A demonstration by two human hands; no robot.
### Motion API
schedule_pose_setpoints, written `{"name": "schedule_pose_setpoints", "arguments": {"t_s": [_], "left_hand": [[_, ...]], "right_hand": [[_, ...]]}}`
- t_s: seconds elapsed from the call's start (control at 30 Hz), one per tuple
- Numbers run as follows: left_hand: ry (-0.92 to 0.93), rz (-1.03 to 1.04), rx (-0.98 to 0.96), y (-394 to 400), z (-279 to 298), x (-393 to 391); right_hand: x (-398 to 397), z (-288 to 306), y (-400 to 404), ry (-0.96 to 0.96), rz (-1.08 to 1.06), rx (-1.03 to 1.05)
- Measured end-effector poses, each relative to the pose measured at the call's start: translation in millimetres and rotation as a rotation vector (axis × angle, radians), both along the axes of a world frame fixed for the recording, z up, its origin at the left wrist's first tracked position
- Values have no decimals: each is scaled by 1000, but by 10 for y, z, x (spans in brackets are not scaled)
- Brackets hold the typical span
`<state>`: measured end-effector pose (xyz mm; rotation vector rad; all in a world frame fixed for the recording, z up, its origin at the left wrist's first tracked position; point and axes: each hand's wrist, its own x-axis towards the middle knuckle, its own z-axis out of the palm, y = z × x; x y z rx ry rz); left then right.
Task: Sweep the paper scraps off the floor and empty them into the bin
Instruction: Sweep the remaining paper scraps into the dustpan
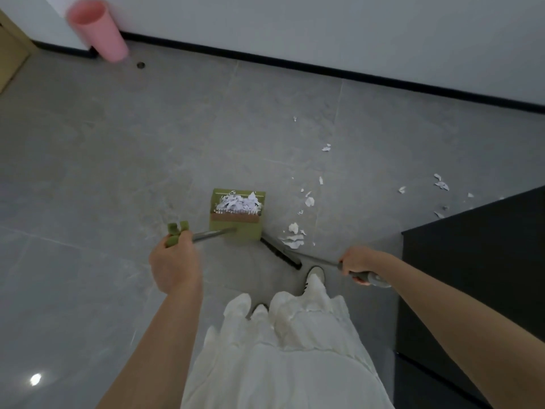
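Paper scraps (238, 203) were heaped inside the green dustpan (236, 215), which stood on the grey tiled floor (118, 160) ahead of the person's feet. Going from the hands outward: the left hand (174, 261) was curled around the green grip (176, 231) at the top of the dustpan's metal handle (212, 234), fingers wrapped about it, and the handle ran forward and to the right down to the pan. The right hand (358, 262) was closed round the grey handle of the broom (315, 261), with the handle's end showing behind the fist. From that hand the shaft reached leftward to the dark broom head (280, 251), which lay low on the floor just to the right of the dustpan's near corner. A small cluster of white loose scraps (293, 239) lay just beside the broom head, to the right of the pan. More torn bits (309, 200) were scattered further right and farther away, some near the dark cabinet (472, 276) that filled the right side of the view. Below the hands, a white pleated skirt (280, 349) hung down, with the toe of a white shoe (315, 274) showing near the broom head. Well apart, at the far left by the white wall (324, 31) and its black skirting, stood the pink bin (97, 29), blurred in the picture
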<state>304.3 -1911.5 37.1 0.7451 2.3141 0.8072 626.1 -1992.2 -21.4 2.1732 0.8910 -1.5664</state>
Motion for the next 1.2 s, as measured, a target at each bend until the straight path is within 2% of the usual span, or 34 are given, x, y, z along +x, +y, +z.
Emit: {"name": "schedule_pose_setpoints", "arguments": {"t_s": [0.3,0.63,0.9,1.2], "left_hand": [[-7,123,33,324,-26,708],[-34,148,50,723,-79,1268],[-13,118,46,971,-116,1419],[-21,110,44,1048,-185,1650]], "right_hand": [[1014,52,718,-129,176,120],[1519,186,825,-31,315,86],[1859,197,970,54,231,-33],[2231,116,1332,-103,261,31]]}}
